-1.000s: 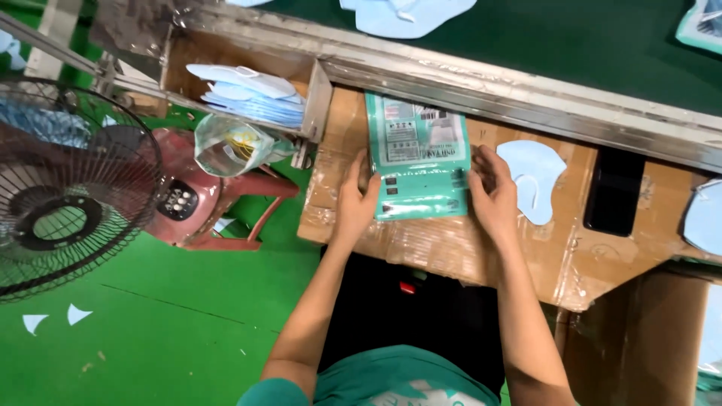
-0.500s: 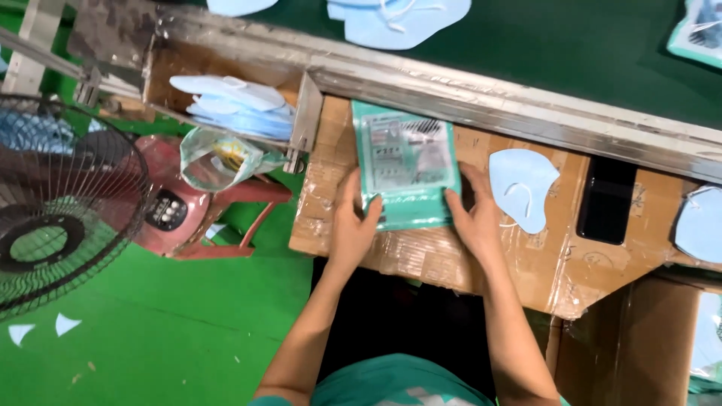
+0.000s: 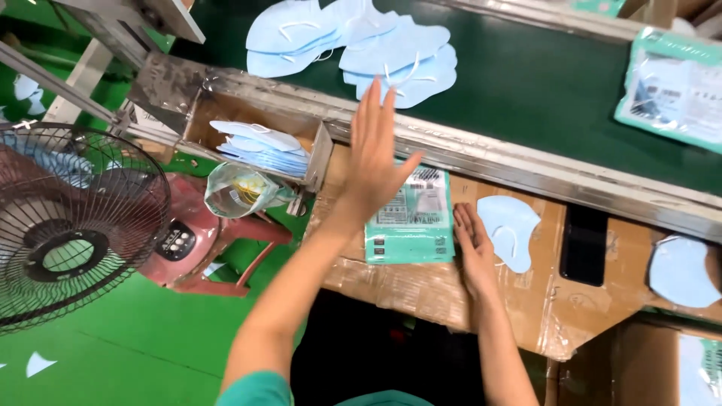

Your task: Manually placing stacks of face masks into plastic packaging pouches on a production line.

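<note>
My left hand (image 3: 377, 150) is raised above the cardboard-covered bench, fingers spread and empty, stretched toward the pile of light blue masks (image 3: 353, 41) on the dark green belt. A teal printed pouch (image 3: 412, 218) lies flat on the cardboard bench (image 3: 421, 293). My right hand (image 3: 472, 244) lies flat on the bench with its fingers against the pouch's right edge. A single blue mask (image 3: 511, 229) rests just right of that hand.
A metal rail (image 3: 526, 169) divides bench from belt. A cardboard tray with stacked masks (image 3: 259, 143) sits at left, above a clear plastic bag (image 3: 237, 192) and red stool (image 3: 203, 248). A floor fan (image 3: 68, 225) stands far left. Another pouch (image 3: 669, 90) lies on the belt.
My left hand has let go of the pouch and risen toward the masks on the belt. My right hand stays by the pouch's right edge. The camera has tilted toward the belt.
</note>
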